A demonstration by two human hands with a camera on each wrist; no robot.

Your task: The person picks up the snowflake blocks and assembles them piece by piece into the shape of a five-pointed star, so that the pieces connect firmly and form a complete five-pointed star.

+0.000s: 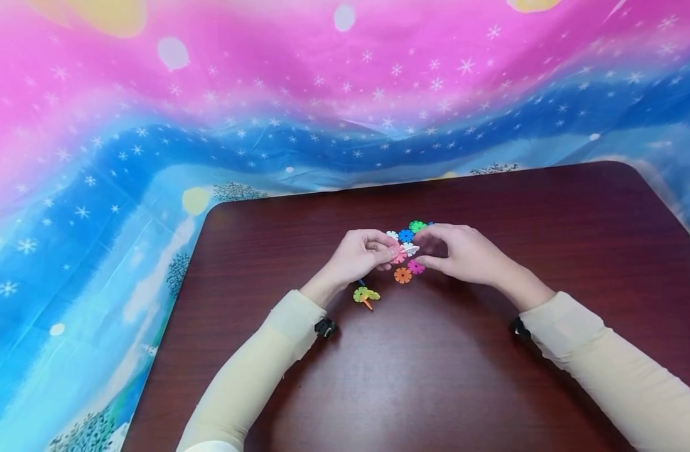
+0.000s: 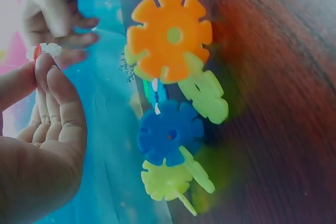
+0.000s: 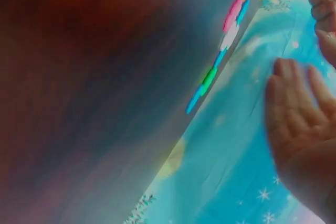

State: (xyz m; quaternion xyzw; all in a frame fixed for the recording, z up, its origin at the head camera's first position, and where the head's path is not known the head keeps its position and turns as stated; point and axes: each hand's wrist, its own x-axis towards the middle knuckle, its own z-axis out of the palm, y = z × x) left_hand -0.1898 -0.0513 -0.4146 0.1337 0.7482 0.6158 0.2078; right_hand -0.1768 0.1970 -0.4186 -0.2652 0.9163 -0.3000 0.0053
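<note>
My left hand (image 1: 367, 252) pinches a pinkish-red notched flower-shaped disc (image 2: 37, 52) between thumb and fingertips. A white notched disc (image 2: 51, 50) appears joined to it, sticking out toward the right. My right hand (image 1: 463, 254) is beside these pieces, its fingers apart and holding nothing; it is blurred in the right wrist view, where the fingers look extended. Below the left hand on the table is a joined cluster of discs: an orange disc (image 2: 152, 40), a blue disc (image 2: 170, 132) and yellow-green discs (image 2: 165, 179).
Loose discs lie on the dark wooden table (image 1: 435, 376) around the hands: an orange disc (image 1: 403, 275), a magenta disc (image 1: 416, 267), a blue disc (image 1: 405, 235) and a green disc (image 1: 417, 226). Behind the table hangs a pink and blue snowflake-patterned cloth (image 1: 322, 94).
</note>
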